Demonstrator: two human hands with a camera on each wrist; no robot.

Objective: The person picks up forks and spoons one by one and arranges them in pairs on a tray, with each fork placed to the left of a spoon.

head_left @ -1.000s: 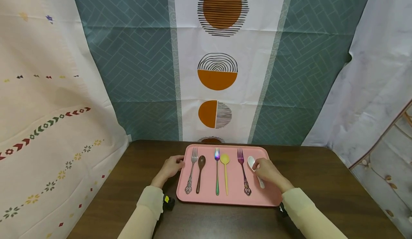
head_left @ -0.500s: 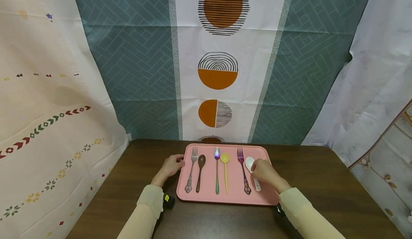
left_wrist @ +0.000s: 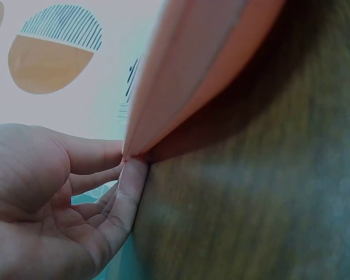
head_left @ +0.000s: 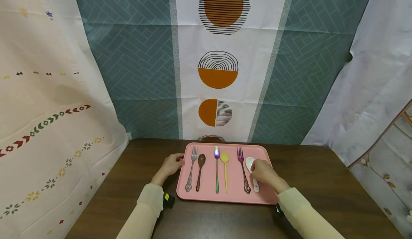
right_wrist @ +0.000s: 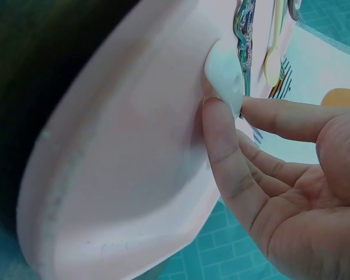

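Note:
Near the right end of a pink tray (head_left: 231, 199), my right hand (head_left: 264, 171) pinches a white spoon (head_left: 255, 185) between thumb and finger. The spoon's bowl points away from me, and the fingers cover part of its middle. In the right wrist view the white spoon (right_wrist: 224, 67) shows close to the tray's surface. Left of it lies a purple fork (head_left: 243, 171) with an ornate handle. My left hand (head_left: 170, 164) holds the tray's left rim; the left wrist view shows thumb and finger pinching the tray edge (left_wrist: 163, 105).
On the tray, left to right, lie a silver fork (head_left: 194, 155), a dark brown spoon (head_left: 201, 160), a rainbow fork (head_left: 217, 155) and a yellow spoon (head_left: 225, 157). The tray sits on a brown table (head_left: 138, 167). A patterned cloth (head_left: 145, 88) hangs behind.
My right hand has shifted slightly left with the white spoon. The spoon's handle end has swung left, bringing it nearer the purple fork. My left hand stays at the tray rim.

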